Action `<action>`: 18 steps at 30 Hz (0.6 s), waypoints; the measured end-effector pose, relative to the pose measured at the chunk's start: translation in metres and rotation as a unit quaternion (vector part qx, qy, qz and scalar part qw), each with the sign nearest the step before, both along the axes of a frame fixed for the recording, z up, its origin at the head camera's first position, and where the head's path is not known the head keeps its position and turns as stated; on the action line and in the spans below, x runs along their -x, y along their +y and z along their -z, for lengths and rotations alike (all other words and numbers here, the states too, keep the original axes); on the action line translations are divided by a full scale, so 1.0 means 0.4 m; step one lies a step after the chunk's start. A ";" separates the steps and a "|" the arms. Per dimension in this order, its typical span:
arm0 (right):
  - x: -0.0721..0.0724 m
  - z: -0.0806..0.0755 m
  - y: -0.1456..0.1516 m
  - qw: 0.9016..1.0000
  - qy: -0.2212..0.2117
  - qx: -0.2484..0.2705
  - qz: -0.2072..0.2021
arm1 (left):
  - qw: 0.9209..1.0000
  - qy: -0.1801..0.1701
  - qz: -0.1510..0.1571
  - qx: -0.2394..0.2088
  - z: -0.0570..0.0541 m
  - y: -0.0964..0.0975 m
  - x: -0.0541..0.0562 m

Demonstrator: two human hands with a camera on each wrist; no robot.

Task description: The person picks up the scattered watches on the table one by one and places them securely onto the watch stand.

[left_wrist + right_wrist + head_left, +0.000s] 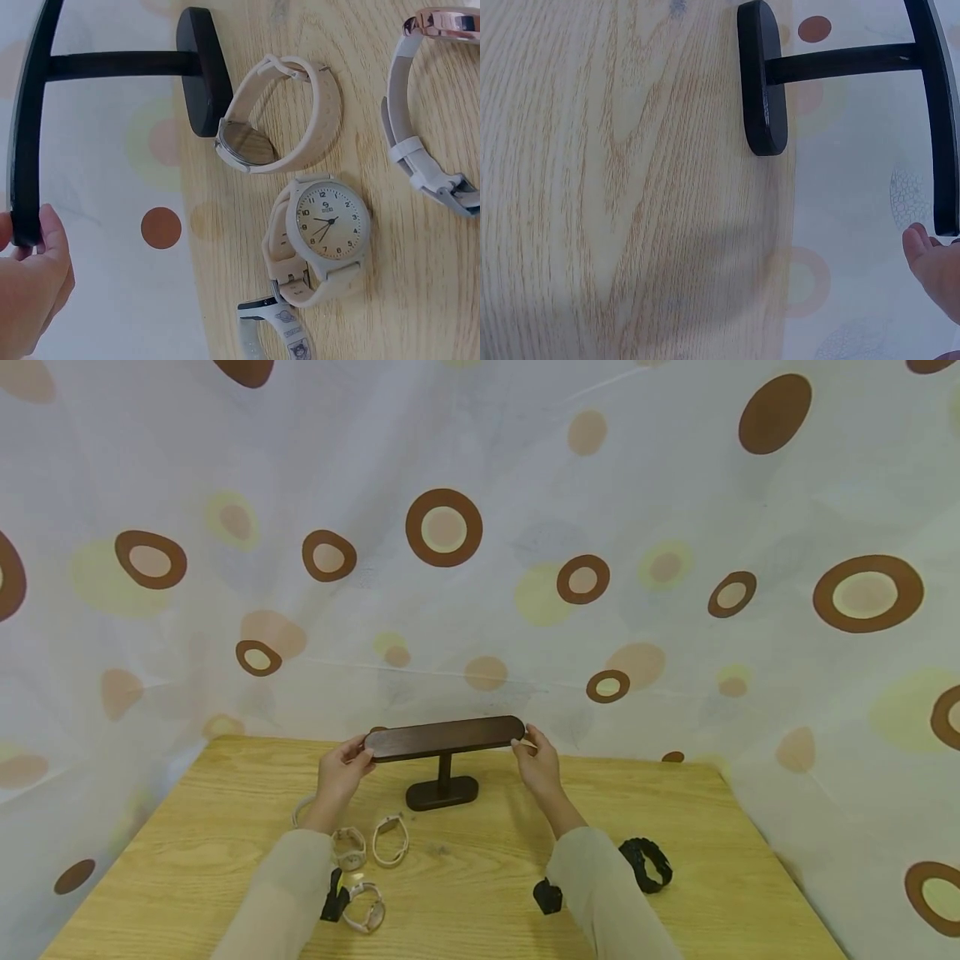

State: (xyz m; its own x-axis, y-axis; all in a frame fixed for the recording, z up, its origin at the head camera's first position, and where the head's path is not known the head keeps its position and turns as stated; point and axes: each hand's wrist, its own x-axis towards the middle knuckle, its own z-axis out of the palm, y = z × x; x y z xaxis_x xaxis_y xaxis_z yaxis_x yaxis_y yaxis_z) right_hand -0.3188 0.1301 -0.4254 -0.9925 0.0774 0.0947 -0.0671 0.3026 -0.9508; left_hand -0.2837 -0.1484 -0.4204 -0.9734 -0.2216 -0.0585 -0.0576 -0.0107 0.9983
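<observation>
A dark brown T-shaped display stand has its oval foot on the wooden table. Its long rounded bar tilts slightly, the right end higher in the head view. My left hand grips the bar's left end between thumb and fingers. At the opposite end, my right hand holds the bar the same way, thumb in front and fingers behind. Nearest the left arm lie several pale watches: one with a numbered white dial, one with a shiny round face, and one with a rose-gold case.
A pale band with printed pictures lies partly behind the left forearm. Right of the right forearm is a black watch. Black wrist straps hang at the sleeves. A patterned sheet rises behind the wooden table.
</observation>
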 end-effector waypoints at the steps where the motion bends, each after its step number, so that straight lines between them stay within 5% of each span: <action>1: 0.001 -0.001 0.000 1.000 0.001 0.000 0.000 | 1.000 0.001 0.000 0.002 -0.001 0.000 0.000; 18: 0.013 0.003 -0.004 0.998 0.025 0.030 0.038 | 1.000 0.011 -0.011 0.018 -0.005 -0.009 0.007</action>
